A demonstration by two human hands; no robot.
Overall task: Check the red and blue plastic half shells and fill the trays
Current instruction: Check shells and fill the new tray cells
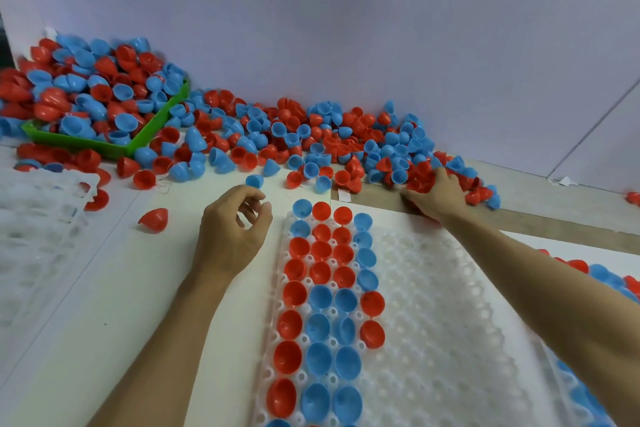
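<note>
I am midway through filling the white tray in front of me: its four left columns hold red and blue half shells, cups up, while the pockets to the right stand bare. My right hand lies at one o'clock on the loose pile of shells, fingers spread and pressed among red ones; I cannot tell whether it grips any. My left hand hovers at eleven o'clock beside the tray's far corner, fingers curled but apart, holding nothing.

Next, I judge, comes lifting a shell, checking it, then seating it in the fifth column.

The desk is pale and flat. A green bin overflows at ten o'clock, a stack of spare trays sits at nine, and a plain lilac wall closes the back.
</note>
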